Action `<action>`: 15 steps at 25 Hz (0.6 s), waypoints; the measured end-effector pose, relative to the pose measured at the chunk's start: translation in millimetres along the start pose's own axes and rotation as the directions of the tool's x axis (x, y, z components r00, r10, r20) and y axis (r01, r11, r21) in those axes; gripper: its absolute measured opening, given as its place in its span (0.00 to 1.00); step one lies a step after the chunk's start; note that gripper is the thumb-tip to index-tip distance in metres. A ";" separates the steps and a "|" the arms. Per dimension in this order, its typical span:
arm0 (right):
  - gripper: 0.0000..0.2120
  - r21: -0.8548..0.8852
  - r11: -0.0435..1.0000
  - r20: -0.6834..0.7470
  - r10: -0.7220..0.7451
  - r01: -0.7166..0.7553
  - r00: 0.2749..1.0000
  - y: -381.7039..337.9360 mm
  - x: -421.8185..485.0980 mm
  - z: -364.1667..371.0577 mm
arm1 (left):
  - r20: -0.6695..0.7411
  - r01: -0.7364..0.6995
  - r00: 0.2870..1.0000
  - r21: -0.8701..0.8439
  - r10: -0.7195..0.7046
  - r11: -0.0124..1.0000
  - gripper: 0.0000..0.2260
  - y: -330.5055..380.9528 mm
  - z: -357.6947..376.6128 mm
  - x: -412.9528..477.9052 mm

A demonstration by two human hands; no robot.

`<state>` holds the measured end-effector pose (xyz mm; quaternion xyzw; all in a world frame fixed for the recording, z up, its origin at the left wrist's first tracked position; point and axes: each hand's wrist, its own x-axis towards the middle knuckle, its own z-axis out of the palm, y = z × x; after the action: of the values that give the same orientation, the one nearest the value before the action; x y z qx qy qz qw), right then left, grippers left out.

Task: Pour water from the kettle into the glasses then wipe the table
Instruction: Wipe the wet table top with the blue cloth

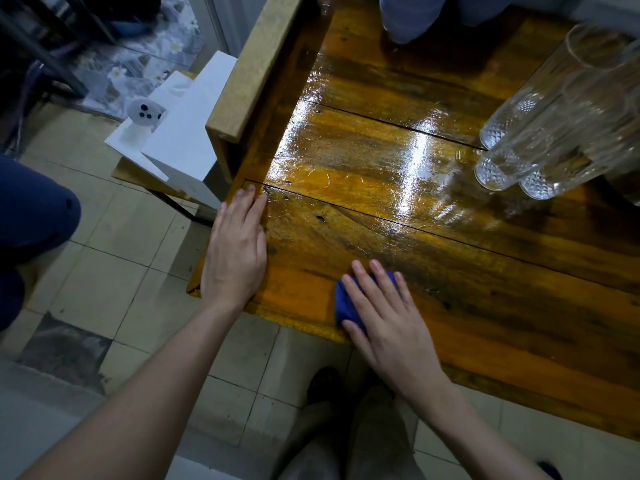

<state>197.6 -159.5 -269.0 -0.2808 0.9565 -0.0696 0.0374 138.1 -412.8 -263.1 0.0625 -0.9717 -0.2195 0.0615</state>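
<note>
Pressing flat, my right hand [388, 317] pins the blue cloth [346, 303] to the table [485, 289] at 6 o'clock for wiping; my left hand [237, 254] lies empty, bracing the 9 o'clock edge. Glasses [540, 133] stand at 2 o'clock.

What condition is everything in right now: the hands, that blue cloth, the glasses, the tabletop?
Left hand: flat, open, on table edge.
Right hand: fingers spread, pressing cloth.
Blue cloth: bunched under right hand.
Glasses: upright, clustered.
Wooden table: wet and glossy in the middle.
</note>
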 end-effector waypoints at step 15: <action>0.30 0.078 0.929 -0.098 0.368 -0.361 0.925 49.1 100.2 -19.6 | -0.040 -0.020 0.999 0.003 0.020 1.000 0.21 -3.6 4.5 -0.1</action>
<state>85.2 -170.8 -260.5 -0.0926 0.9902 -0.1049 0.0048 137.9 -414.1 -268.7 0.0574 -0.9711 -0.2163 0.0831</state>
